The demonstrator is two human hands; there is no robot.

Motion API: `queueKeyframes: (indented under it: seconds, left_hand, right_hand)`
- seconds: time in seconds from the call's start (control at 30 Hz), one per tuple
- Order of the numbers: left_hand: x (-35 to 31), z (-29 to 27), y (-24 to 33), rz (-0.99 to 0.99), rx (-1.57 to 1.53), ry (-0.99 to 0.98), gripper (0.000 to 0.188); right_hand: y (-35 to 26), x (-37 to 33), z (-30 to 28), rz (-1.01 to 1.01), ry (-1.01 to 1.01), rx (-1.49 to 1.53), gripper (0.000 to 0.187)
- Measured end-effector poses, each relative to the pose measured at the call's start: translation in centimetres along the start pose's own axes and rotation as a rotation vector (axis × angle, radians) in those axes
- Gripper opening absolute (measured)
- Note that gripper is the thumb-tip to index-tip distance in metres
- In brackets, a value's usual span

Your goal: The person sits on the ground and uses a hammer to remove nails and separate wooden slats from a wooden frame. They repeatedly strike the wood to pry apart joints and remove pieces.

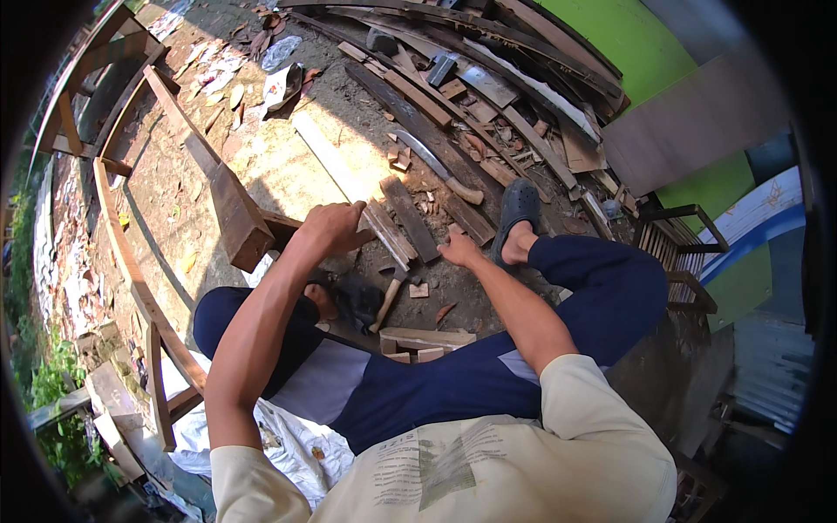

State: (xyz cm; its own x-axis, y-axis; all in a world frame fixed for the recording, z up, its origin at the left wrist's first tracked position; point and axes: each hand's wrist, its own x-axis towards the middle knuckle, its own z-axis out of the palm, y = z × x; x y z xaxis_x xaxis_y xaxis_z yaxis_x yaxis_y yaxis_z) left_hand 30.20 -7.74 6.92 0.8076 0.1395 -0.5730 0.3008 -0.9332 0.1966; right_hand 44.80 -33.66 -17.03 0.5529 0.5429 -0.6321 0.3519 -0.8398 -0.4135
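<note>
My left hand (pixel 333 228) is over the near part of a long pale wooden strip (pixel 336 161), thumb and forefinger apart; its fingertips reach the strip's left edge. My right hand (pixel 459 248) has its fingers curled near the end of a short dark board (pixel 468 220); whatever it pinches is too small to make out. Between the hands another dark wood piece (pixel 410 220) lies beside the strip. Below them, a wooden-handled tool (pixel 389 301) with a metal head stands tilted by a small wood block (pixel 418 290). A curved machete (pixel 427 159) with a wooden handle lies beyond.
Planks and scrap wood (pixel 523 70) are piled at the back right. A wooden frame (pixel 148 288) and a thick beam (pixel 235 218) stand on the left. Near my legs lie short wood offcuts (pixel 427 338). My right foot wears a dark clog (pixel 520 209). Slatted wooden furniture (pixel 676 231) stands at right.
</note>
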Motion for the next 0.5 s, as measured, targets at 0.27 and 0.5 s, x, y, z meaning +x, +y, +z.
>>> queueKeyframes:
  seconds: [0.27,0.5]
  left_hand:
    - [1.8,-0.3,1.0,0.013,-0.086,0.050,0.066]
    - [1.0,-1.6,1.3,0.011,-0.114,0.018,0.066]
  right_hand:
    - [2.1,-4.5,-0.2,-0.015,-0.095,-0.123,0.059]
    - [5.4,-3.3,0.5,0.234,-0.220,-0.139,0.063]
